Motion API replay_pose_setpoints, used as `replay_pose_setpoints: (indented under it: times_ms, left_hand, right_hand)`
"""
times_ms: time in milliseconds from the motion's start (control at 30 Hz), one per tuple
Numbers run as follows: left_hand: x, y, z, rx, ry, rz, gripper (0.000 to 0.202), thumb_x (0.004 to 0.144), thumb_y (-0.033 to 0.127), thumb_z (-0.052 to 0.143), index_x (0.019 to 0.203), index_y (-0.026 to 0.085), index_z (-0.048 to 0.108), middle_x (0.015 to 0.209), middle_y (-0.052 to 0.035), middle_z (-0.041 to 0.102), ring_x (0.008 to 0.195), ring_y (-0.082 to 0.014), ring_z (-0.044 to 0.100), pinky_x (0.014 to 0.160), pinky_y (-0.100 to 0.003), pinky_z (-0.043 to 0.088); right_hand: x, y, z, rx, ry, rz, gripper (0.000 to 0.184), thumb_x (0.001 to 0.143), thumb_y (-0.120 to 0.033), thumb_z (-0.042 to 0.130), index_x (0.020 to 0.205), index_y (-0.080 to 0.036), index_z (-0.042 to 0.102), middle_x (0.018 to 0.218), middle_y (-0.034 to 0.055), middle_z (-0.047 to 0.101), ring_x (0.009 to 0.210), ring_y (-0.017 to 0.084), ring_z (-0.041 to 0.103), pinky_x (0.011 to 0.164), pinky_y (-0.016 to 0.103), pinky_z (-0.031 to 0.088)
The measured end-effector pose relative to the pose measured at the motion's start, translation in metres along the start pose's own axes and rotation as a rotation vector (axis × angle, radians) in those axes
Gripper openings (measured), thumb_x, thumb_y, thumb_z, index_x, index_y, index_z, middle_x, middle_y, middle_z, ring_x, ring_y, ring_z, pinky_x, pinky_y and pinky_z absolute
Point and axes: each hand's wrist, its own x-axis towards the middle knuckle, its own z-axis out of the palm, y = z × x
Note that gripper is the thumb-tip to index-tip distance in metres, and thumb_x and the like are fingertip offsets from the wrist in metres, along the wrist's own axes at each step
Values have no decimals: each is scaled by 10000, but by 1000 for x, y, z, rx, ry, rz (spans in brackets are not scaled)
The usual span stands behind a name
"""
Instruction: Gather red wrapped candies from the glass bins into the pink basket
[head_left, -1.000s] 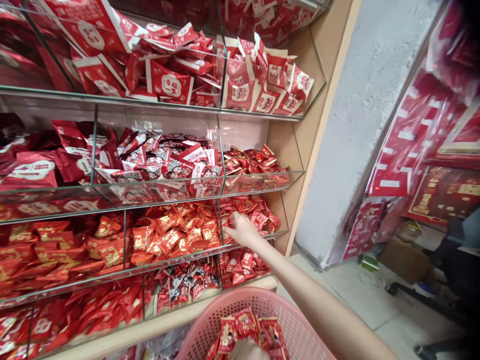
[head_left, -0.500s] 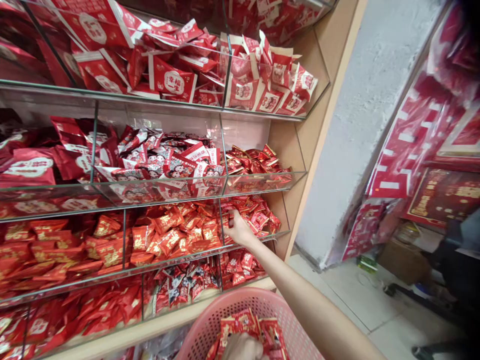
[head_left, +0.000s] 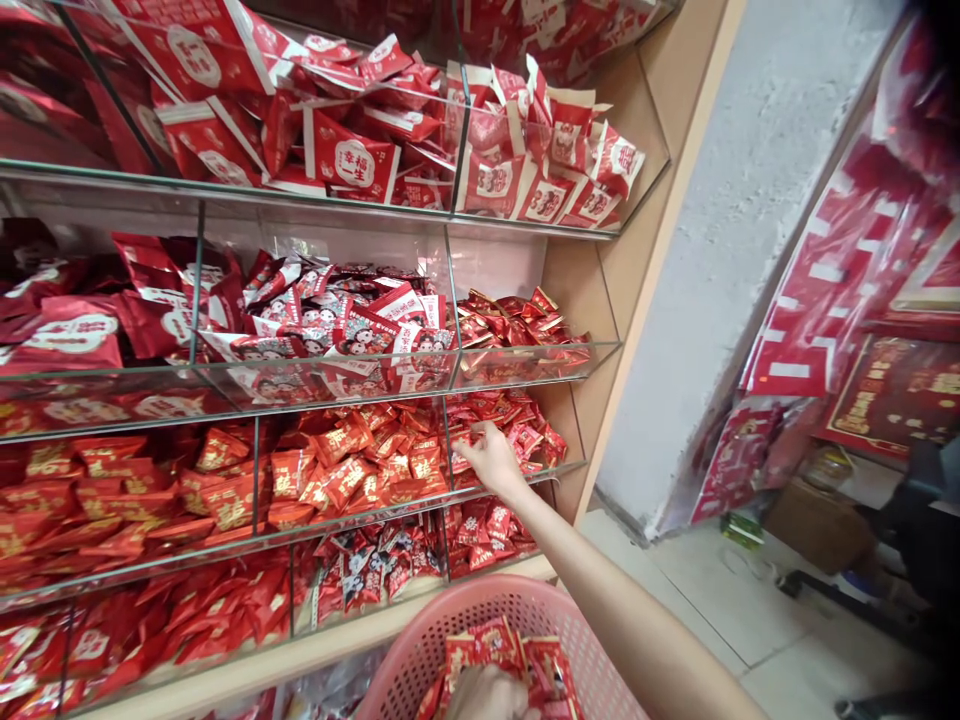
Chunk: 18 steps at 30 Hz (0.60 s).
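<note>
My right hand [head_left: 493, 458] reaches into the right-hand compartment of the third glass shelf [head_left: 525, 478]. Its fingers curl down into a pile of small red candy packets [head_left: 525, 420] and pinch one of them. Below, at the bottom edge, a pink plastic basket [head_left: 600, 660] holds several red packets [head_left: 517, 650]. Only the top of my left hand [head_left: 484, 695] shows inside the basket, lying against those packets, and its fingers are hidden.
Tiered glass shelves hold red packets in divided compartments: orange-red ones [head_left: 352, 460] to the left, cartoon-printed ones [head_left: 352, 325] above, larger pouches [head_left: 352, 160] on top. A grey concrete pillar [head_left: 720, 250] stands right of the wooden frame, with red hanging decorations [head_left: 840, 280] and floor clutter beyond.
My right hand shifted slightly right and deeper into the pile, fingers now down among the packets. My left hand has come further up into view in the basket.
</note>
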Motion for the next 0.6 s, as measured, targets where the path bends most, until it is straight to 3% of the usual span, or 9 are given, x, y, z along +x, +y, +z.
replay_pose_setpoints:
  times_ms: [133,400,600]
  left_hand:
    - [0,0,0,10,-1,5,250,743,294,456,622,201,654,621,17,661,499,-57,483,457,-208,166]
    - [-2,6,-5,50,-37,0,276,764,305,445,629,196,660,647,-5,677,549,-77,548,458,-215,176]
    - [0,6,-2,77,-41,48,282,785,298,434,664,207,672,681,-2,691,588,-87,581,466,-210,200]
  right_hand:
    - [9,-2,2,37,24,8,353,760,-408,522,1011,-163,483,714,21,629,699,155,589,596,229,390]
    - [8,-33,4,-351,-19,22,343,790,-299,466,1084,-126,429,888,155,634,849,268,607,655,316,410]
    - [15,-37,11,-273,-86,133,447,712,-355,569,1078,-142,425,960,161,622,881,274,600,662,312,427]
